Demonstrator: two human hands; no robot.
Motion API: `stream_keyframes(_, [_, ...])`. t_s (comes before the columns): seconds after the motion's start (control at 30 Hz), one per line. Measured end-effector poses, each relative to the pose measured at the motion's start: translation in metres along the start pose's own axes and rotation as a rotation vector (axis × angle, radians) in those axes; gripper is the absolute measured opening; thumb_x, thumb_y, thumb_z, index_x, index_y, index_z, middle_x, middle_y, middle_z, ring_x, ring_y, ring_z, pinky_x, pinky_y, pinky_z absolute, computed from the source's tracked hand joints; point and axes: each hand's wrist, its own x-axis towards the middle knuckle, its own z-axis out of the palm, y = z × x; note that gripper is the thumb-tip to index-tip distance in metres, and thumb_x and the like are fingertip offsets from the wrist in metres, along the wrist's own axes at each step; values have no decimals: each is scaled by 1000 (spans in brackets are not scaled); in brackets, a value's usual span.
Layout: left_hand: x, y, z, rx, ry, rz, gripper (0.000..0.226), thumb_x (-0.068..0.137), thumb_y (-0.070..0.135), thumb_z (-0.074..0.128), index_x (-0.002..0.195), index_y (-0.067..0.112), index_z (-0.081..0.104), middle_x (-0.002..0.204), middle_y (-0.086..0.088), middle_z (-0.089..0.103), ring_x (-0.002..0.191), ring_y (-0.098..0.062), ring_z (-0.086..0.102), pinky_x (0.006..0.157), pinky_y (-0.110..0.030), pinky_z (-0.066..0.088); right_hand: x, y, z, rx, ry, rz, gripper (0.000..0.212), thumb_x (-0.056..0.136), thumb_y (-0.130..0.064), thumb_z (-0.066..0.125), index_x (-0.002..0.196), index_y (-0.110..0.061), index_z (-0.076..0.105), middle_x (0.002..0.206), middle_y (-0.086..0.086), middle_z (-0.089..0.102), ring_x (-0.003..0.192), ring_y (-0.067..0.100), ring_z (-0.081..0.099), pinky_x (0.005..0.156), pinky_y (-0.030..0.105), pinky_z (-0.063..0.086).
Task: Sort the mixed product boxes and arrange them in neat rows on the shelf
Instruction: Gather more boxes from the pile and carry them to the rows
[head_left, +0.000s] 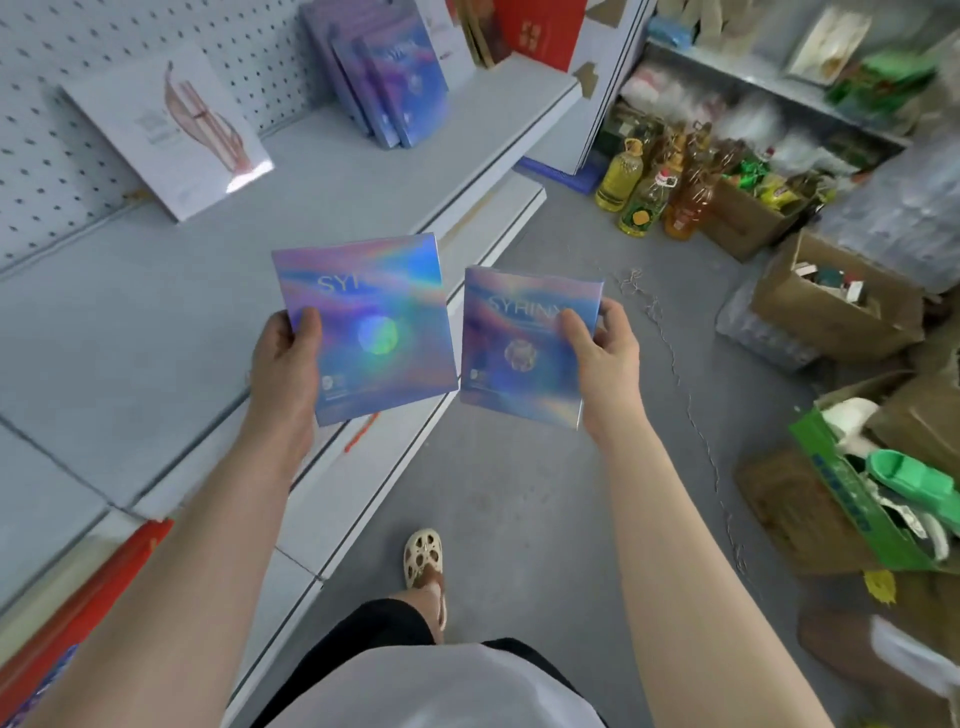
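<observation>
My left hand (284, 358) grips the left edge of a flat holographic blue-purple box (371, 322) with a green circle on its face, held above the front edge of the grey shelf (156, 322). My right hand (602, 353) grips the right edge of a second holographic box (514, 353) with a gold emblem, out over the floor. The two boxes are side by side, almost touching. Further back on the shelf, a row of several matching holographic boxes (395, 78) stands upright. A white box with a pink design (171, 130) leans against the pegboard.
A red box (540, 31) stands at the shelf's far end, and another red box (88, 587) lies on a lower shelf at bottom left. Oil bottles (644, 192), open cardboard cartons (831, 301) and a green carton (872, 509) crowd the floor at right. My sandalled foot (423, 561) is on the grey floor.
</observation>
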Motion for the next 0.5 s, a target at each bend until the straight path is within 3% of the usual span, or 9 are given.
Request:
stream_keyframes(0.07, [34,7,16,9,29,-3,26,86,47,56,93,22,61,104,-9,68,95,-26,65,90,-49,51,40,-10,12,8,-24,-9,9,90,-24,65,97,-26,59,103,25,64,81,26,60,78,56,54])
stream_keyframes(0.2, [96,28,47,-1,76,7,33,81,51,57,97,23,62,112,-16,68,107,-37,64,92,-60,50,119,-32,39,-2,-62,-43,11,89,-28,65,99,-29,60,102,20,67,83,35,64,82,58,53])
stream_keyframes(0.3, [135,40,66,10,148,14,32,78,53,56,91,25,62,108,-12,69,102,-32,67,91,-58,52,172,-44,61,-5,-106,-58,18,91,-29,64,108,-26,58,104,14,69,96,41,66,83,58,54])
stream_keyframes(0.43, [181,40,83,41,223,49,27,79,56,56,88,32,65,109,-9,69,105,-33,65,94,-57,49,240,-56,91,-1,-216,-81,16,85,-42,64,99,-36,58,102,15,68,98,46,62,83,64,52])
stream_keyframes(0.5, [199,41,93,45,271,72,24,81,51,55,90,30,64,107,-4,68,100,-24,64,97,-53,49,275,-57,108,-10,-283,-85,19,85,-44,63,99,-34,57,102,14,68,97,45,63,82,64,53])
